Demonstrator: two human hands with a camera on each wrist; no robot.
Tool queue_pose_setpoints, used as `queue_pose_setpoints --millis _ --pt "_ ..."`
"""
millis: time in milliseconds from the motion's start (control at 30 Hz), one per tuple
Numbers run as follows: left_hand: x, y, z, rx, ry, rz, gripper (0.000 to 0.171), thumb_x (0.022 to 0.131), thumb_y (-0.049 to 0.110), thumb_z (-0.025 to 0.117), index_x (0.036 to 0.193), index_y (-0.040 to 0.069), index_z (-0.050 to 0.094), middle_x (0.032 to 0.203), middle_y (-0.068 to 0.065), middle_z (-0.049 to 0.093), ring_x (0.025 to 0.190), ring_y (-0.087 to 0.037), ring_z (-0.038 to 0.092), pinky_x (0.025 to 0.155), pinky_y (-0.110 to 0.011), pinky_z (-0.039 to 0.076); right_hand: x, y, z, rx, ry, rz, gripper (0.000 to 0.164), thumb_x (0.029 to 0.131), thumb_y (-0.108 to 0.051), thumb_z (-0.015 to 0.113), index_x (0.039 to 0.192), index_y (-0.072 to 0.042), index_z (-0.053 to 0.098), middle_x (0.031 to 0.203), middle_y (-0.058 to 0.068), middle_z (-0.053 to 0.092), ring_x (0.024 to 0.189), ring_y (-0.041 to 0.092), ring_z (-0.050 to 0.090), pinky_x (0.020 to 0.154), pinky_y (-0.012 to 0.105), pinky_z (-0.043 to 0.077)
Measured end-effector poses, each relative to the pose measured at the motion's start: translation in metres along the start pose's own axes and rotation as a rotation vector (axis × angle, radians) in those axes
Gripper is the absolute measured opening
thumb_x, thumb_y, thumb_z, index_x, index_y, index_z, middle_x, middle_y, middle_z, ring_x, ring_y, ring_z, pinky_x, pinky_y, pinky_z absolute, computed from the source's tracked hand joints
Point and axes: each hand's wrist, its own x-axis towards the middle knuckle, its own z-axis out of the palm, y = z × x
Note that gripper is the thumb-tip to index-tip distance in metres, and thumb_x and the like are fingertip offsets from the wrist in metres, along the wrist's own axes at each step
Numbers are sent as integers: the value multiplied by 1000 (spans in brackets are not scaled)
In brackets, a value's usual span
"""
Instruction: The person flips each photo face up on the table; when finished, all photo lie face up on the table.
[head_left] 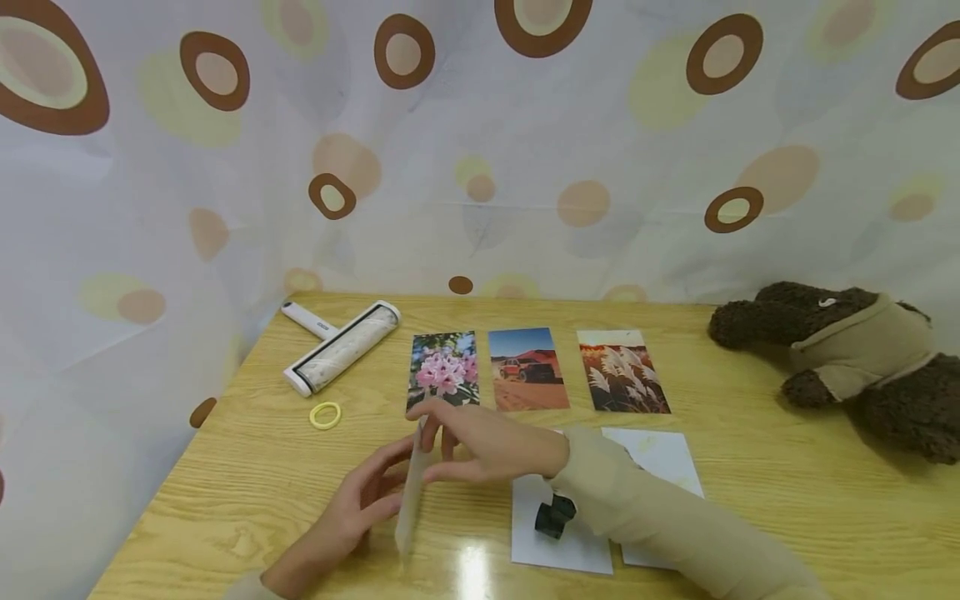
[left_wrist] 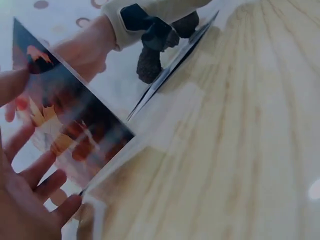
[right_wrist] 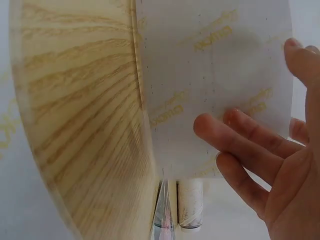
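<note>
A photo print [head_left: 410,492] stands on edge between the two hands, blurred in the head view. Its dark picture side with orange leaf shapes faces my left hand [left_wrist: 35,190]. The white back [right_wrist: 215,65] with yellow lettering faces my right hand [right_wrist: 270,145]. In the head view, the right hand [head_left: 487,437] grips the print's upper end, its index finger bent over the edge. My left hand [head_left: 352,500] is at the picture side with loosely spread fingers touching it. Beyond lie a pink flower photo [head_left: 442,367], a red car photo [head_left: 528,371] and a reed photo [head_left: 624,371], face up.
Two white-backed prints, one [head_left: 562,546] nearer and another [head_left: 660,458] further right, lie partly under the right forearm. A lint roller [head_left: 345,346] and a yellow ring [head_left: 325,415] are at the left. A brown stuffed toy [head_left: 862,358] lies at the right.
</note>
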Motion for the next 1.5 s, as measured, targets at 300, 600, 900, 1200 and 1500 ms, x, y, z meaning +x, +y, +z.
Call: queue_pose_setpoints --millis 300,600,900,1200,1500 --pt "-4 -1 4 416 62 27 61 85 8 70 141 16 47 152 -8 37 138 -14 33 109 -37 29 -14 6 0 131 29 24 49 95 -24 61 134 -3 40 115 8 62 79 -1 62 77 21 52" --pt "-4 -4 5 556 84 34 60 83 20 76 138 23 51 148 -3 43 132 -17 40 103 -44 39 -24 8 -1 211 30 64 50 96 -23 60 136 -2 39 119 9 61 79 0 62 77 22 53" --pt "-3 -7 5 722 108 45 59 80 33 77 134 24 54 144 -1 48 128 -23 44 97 -60 36 -32 10 -2 197 5 89 54 95 -26 61 139 -4 37 128 12 57 81 0 61 76 22 52" --pt "-2 -10 2 867 52 97 58 80 42 75 131 21 57 144 -1 48 126 -21 47 96 -52 42 -43 10 -3 142 -30 131 61 91 -27 67 140 -2 40 120 16 64 67 -2 60 66 19 52" --pt "-3 -9 2 917 4 59 57 82 46 72 130 19 58 144 -1 47 128 -22 44 98 -53 41 -47 13 1 54 -65 197 67 89 -26 70 143 1 39 103 9 70 59 -4 52 59 16 47"
